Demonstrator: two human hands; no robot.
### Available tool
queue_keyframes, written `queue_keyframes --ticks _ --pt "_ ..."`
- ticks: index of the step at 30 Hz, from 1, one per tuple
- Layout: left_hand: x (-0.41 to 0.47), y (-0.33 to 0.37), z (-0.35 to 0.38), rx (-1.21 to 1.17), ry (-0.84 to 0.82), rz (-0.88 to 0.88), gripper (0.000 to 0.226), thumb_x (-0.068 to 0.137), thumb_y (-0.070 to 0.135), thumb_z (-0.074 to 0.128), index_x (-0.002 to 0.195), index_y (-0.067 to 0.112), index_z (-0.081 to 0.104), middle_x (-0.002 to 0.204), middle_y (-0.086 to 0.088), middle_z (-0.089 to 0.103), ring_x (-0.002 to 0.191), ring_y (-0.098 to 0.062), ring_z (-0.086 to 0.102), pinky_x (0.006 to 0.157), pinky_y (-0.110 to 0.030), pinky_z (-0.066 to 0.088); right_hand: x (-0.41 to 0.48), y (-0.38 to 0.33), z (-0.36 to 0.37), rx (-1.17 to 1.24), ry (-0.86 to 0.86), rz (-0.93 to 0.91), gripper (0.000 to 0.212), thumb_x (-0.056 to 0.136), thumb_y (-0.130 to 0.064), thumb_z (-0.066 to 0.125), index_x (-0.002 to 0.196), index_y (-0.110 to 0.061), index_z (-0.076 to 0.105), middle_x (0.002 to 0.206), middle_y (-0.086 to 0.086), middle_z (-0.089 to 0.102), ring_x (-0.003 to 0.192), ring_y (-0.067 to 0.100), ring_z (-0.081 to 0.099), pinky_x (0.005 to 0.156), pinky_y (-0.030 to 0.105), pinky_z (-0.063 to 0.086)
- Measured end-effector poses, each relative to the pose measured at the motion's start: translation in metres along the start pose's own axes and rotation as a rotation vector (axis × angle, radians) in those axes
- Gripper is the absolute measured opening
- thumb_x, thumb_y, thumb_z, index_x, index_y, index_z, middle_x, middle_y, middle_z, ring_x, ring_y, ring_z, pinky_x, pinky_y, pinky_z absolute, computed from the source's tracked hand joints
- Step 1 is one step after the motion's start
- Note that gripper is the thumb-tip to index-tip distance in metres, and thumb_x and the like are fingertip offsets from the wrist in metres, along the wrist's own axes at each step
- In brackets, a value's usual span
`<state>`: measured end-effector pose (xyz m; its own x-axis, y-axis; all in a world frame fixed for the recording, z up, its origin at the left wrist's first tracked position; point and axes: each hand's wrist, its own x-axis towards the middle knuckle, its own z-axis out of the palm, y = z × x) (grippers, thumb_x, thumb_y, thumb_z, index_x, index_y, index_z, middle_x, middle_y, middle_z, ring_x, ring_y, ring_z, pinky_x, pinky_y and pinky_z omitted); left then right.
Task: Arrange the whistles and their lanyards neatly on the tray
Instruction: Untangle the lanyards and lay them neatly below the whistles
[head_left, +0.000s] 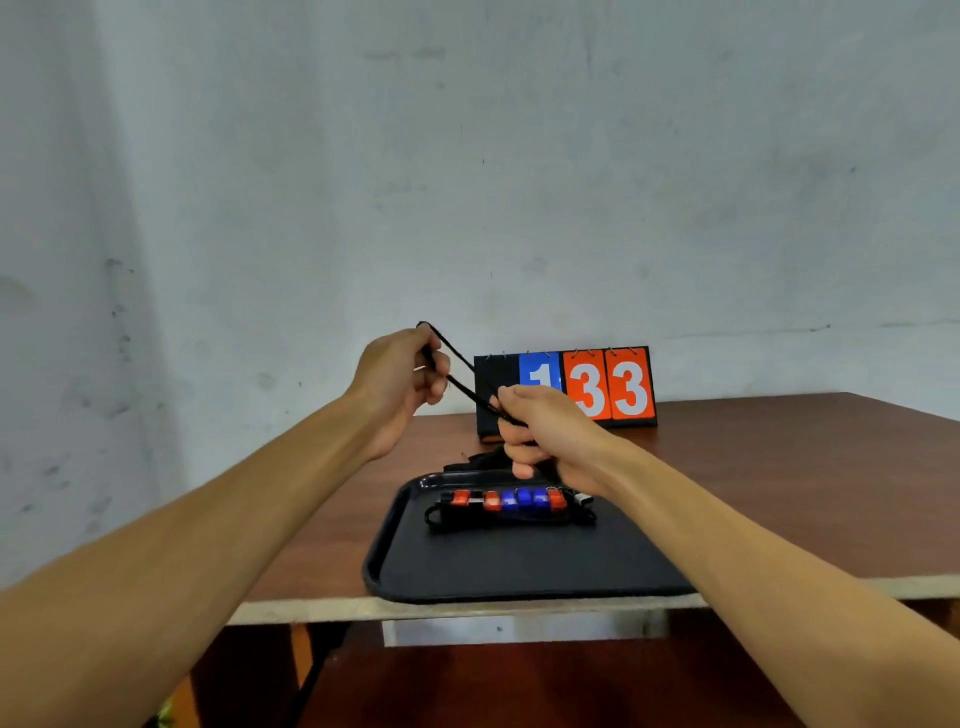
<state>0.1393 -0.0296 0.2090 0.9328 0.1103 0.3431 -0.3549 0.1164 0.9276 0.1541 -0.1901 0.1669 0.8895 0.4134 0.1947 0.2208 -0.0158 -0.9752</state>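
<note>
A black lanyard (457, 382) is held taut in the air between both hands, above the far end of the black tray (519, 566). The left hand (400, 387) is closed around the cord's upper loop, and the right hand (545, 431) is clenched on its lower part (whether a whistle is enclosed there cannot be told). On the tray, a row of red and blue whistles (506, 500) is laid side by side with their cords bundled beneath. The tray is set at the near edge of a brown table (779, 493), and a flip scoreboard (566, 387) is stood behind it.
</note>
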Motion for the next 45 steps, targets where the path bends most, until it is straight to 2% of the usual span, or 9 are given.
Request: queue_keyframes --ticks 6,10,14,19,26,31,36,39,45 --pt "-0.003 -0.018 -0.022 0.122 0.17 -0.019 0.02 0.1 0.012 0.037 0.096 0.004 0.055 0.065 -0.007 0.053 0.048 -0.018 0.04 0.055 -0.032 0.039 -0.014 0.013 -0.008 -0.311 -0.066 0.02 0.031 0.102 -0.023 0.034 0.081 -0.013 0.053 0.06 -0.002 0.035 0.047 0.006 0.027 0.043 0.02 0.025" --pt "-0.002 -0.038 -0.036 0.216 0.18 -0.051 0.02 0.101 0.01 0.039 0.111 0.003 0.054 0.071 -0.01 0.061 0.05 -0.018 0.047 0.058 -0.033 0.044 -0.018 0.022 -0.024 -0.359 -0.017 0.021 0.029 0.102 -0.016 0.038 0.103 0.002 0.06 0.067 0.0 0.048 0.051 0.005 0.036 0.046 0.016 0.033" --pt "-0.002 -0.058 -0.045 0.34 0.146 -0.027 0.022 0.101 0.012 0.042 0.111 0.003 0.059 0.075 -0.009 0.067 0.056 -0.016 0.051 0.055 -0.026 0.041 -0.021 0.029 -0.032 -0.411 0.05 -0.017 0.023 0.099 -0.009 0.044 0.088 -0.011 0.064 0.066 -0.002 0.057 0.047 0.002 0.046 0.048 0.014 0.04" --pt "-0.005 -0.076 -0.05 0.342 0.159 -0.03 0.021 0.1 0.01 0.044 0.097 0.003 0.063 0.087 -0.012 0.067 0.07 -0.018 0.059 0.062 -0.025 0.047 -0.016 0.041 -0.038 -0.361 0.201 -0.042 0.011 0.095 -0.007 0.052 0.099 -0.004 0.062 0.08 0.008 0.067 0.054 0.007 0.055 0.048 0.016 0.045" --pt "-0.016 -0.09 -0.07 0.345 -0.123 -0.171 0.02 0.097 0.011 0.05 0.098 0.0 0.067 0.083 -0.009 0.065 0.066 -0.014 0.058 0.068 -0.029 0.045 -0.019 0.053 -0.057 -0.326 0.258 -0.04 0.008 0.086 -0.01 0.066 0.091 -0.004 0.069 0.077 0.009 0.071 0.059 0.01 0.063 0.055 0.018 0.054" --pt "-0.017 -0.096 -0.075 0.297 -0.304 -0.242 0.016 0.093 0.007 0.054 0.093 -0.003 0.067 0.075 -0.01 0.065 0.066 -0.017 0.058 0.058 -0.025 0.045 -0.019 0.067 -0.07 -0.299 0.316 -0.013 0.005 0.081 -0.014 0.072 0.084 -0.01 0.074 0.076 0.009 0.072 0.061 0.011 0.064 0.057 0.019 0.055" --pt "-0.006 -0.11 -0.074 0.622 -0.211 -0.104 0.014 0.087 0.01 0.062 0.078 0.006 0.072 0.064 -0.001 0.066 0.062 -0.012 0.058 0.062 -0.024 0.04 -0.01 0.091 -0.08 -0.677 0.225 -0.015 0.012 0.086 -0.017 0.066 0.095 -0.016 0.074 0.078 -0.002 0.071 0.063 0.004 0.063 0.058 0.013 0.05" --pt "0.0 -0.123 -0.075 0.885 -0.176 -0.043 0.012 0.084 0.016 0.066 0.076 0.016 0.075 0.073 0.007 0.071 0.068 -0.005 0.062 0.067 -0.017 0.042 -0.005 0.104 -0.08 -0.929 0.102 -0.031 0.018 0.089 -0.017 0.063 0.104 -0.022 0.073 0.079 -0.012 0.066 0.061 -0.002 0.061 0.061 0.01 0.047" --pt "0.015 -0.154 -0.081 0.971 -0.11 -0.001 0.013 0.082 0.019 0.069 0.076 0.03 0.072 0.08 0.013 0.07 0.079 -0.004 0.063 0.066 -0.011 0.04 0.01 0.119 -0.079 -1.08 0.093 -0.136 0.017 0.086 -0.02 0.068 0.101 -0.023 0.075 0.088 -0.019 0.058 0.085 0.004 0.059 0.08 0.013 0.043"
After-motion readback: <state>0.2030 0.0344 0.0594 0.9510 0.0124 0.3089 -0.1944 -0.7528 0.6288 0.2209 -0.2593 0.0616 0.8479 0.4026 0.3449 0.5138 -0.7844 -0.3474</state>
